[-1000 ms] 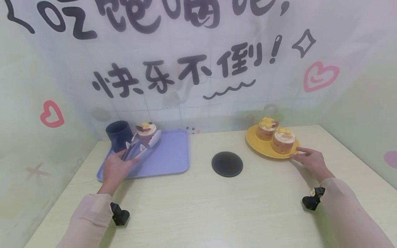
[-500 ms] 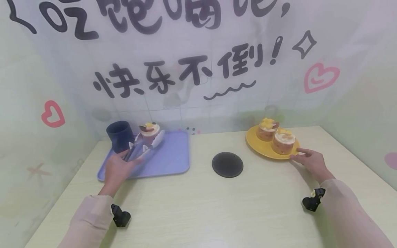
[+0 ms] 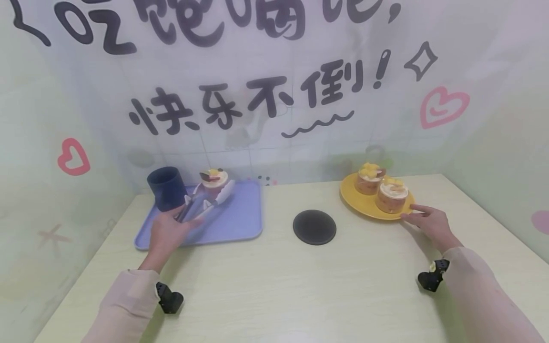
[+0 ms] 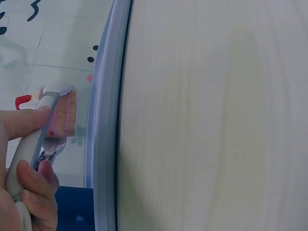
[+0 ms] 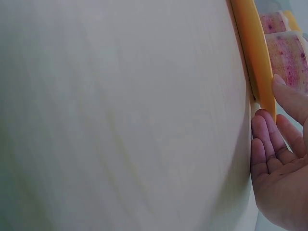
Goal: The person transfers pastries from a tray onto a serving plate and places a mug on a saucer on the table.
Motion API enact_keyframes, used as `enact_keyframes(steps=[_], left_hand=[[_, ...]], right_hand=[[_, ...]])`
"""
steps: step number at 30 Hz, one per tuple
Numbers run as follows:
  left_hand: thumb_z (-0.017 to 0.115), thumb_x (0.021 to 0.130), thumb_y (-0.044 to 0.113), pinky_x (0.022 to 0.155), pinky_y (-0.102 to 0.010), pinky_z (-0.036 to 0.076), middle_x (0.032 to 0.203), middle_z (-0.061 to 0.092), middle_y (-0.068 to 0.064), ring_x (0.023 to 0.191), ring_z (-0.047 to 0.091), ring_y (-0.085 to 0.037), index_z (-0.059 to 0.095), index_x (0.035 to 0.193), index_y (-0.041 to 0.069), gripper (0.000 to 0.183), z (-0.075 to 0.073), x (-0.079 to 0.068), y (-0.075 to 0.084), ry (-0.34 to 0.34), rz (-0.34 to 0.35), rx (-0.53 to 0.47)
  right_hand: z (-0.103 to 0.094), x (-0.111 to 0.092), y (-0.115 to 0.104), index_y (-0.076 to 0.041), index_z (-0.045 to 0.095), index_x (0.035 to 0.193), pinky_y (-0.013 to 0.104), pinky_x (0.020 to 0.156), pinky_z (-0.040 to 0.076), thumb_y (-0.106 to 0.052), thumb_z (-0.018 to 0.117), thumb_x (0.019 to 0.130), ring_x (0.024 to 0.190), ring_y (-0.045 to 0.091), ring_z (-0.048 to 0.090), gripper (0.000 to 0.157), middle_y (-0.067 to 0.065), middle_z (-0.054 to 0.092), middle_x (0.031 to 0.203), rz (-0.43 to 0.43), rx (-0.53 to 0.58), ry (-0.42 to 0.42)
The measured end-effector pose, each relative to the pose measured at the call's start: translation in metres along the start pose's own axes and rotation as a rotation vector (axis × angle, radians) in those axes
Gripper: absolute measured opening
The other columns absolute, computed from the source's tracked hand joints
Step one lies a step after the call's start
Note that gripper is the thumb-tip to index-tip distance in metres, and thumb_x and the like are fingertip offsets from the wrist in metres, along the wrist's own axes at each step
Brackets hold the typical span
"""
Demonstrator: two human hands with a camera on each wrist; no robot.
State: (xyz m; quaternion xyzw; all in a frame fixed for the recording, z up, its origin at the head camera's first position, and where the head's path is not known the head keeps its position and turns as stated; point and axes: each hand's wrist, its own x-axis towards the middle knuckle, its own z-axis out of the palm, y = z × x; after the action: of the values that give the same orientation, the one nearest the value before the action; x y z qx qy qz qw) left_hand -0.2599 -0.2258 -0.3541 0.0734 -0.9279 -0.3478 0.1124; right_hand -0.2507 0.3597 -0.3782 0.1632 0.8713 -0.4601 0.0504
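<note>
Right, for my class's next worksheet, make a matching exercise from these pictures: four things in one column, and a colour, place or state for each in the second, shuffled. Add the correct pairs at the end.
Things
1. Cup
2. Tongs
3. Plate
4. Disc

Descriptions
A. Yellow, with two cakes on it
B. Black, lying flat on the table
C. Dark blue, at the left end of the tray
D. Held in the left hand

Pairs: 1-C, 2-D, 3-A, 4-B
</note>
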Motion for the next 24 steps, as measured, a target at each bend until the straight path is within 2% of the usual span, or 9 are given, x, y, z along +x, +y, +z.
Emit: enact_keyframes(steps=[10, 16, 21, 24], left_hand=[[0.075, 0.072, 0.041, 0.075, -0.044, 0.038, 0.126, 0.049, -0.026, 0.097, 0.051, -0.036, 0.046, 0.132, 0.002, 0.077, 0.001, -0.002, 0.007, -0.025, 0.033, -0.018], [0.074, 0.072, 0.043, 0.067, -0.037, 0.037, 0.121, 0.053, -0.026, 0.091, 0.05, -0.032, 0.046, 0.132, 0.001, 0.078, 0.001, -0.004, 0.014, -0.054, 0.031, -0.027], [0.075, 0.072, 0.039, 0.064, -0.035, 0.036, 0.11, 0.059, -0.024, 0.086, 0.05, -0.031, 0.051, 0.129, 0.001, 0.072, 0.003, -0.005, 0.017, -0.053, 0.045, -0.026], [0.075, 0.072, 0.041, 0.064, -0.035, 0.036, 0.11, 0.059, -0.024, 0.086, 0.05, -0.031, 0.051, 0.129, 0.001, 0.074, 0.005, -0.005, 0.017, -0.056, 0.045, -0.028]], right_hand=[[-0.002, 0.001, 0.0, 0.002, 0.023, 0.142, 0.053, 0.095, 0.033, -0.055, 0.057, 0.083, 0.121, 0.045, 0.034, 0.089, 0.033, 0.032, 0.135, -0.008, -0.021, 0.009], [-0.002, 0.002, 0.001, 0.002, 0.022, 0.142, 0.054, 0.096, 0.032, -0.056, 0.057, 0.082, 0.122, 0.045, 0.032, 0.091, 0.033, 0.03, 0.136, 0.004, -0.014, 0.004], [-0.001, 0.002, 0.001, 0.002, 0.022, 0.142, 0.053, 0.096, 0.032, -0.055, 0.057, 0.082, 0.121, 0.045, 0.032, 0.09, 0.033, 0.03, 0.136, 0.002, -0.007, 0.004], [-0.001, 0.002, 0.0, 0.002, 0.022, 0.142, 0.053, 0.096, 0.031, -0.055, 0.057, 0.082, 0.122, 0.045, 0.031, 0.09, 0.033, 0.03, 0.136, 0.004, -0.002, 0.002]])
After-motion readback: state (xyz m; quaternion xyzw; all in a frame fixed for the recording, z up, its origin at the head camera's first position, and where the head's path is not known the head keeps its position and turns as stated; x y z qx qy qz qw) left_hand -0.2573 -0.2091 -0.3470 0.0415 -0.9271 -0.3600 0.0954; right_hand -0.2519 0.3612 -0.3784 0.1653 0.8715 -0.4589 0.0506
